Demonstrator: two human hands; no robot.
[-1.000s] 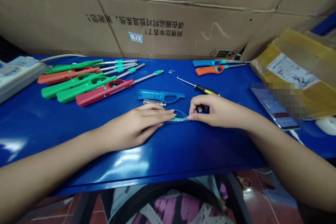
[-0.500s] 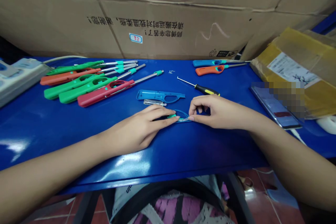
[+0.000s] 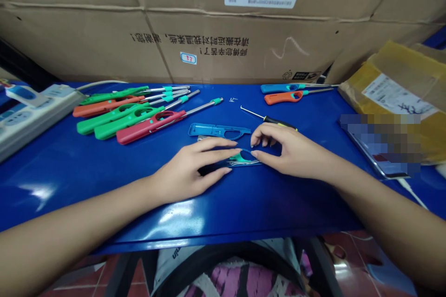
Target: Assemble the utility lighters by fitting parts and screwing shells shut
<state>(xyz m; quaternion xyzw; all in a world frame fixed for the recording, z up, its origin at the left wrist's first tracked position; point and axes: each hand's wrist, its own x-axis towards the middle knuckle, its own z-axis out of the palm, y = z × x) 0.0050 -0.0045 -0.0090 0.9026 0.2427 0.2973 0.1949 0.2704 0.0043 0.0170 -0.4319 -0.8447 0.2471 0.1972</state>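
A blue lighter shell half lies open-side up on the table between my hands, with a green trigger and thin wires in it. My left hand reaches over its left end, fingers stretched, thumb apart, fingertips at the trigger. At its right end is my right hand, fingers curled, a small gap between thumb and forefinger, the thumb tip by the wires. Just behind lies the other blue shell half. A small metallic part is mostly hidden by my left hand.
Several assembled lighters lie at the left, near a power strip. A hooked tool with a black-yellow handle lies behind my right hand. Two more lighters, a phone and a yellow package are right; a carton stands behind.
My left thumb has spread away from the fingers, and the fingers have lifted a little off the shell half. My right thumb and forefinger have parted from their pinch. The view has shifted slightly.
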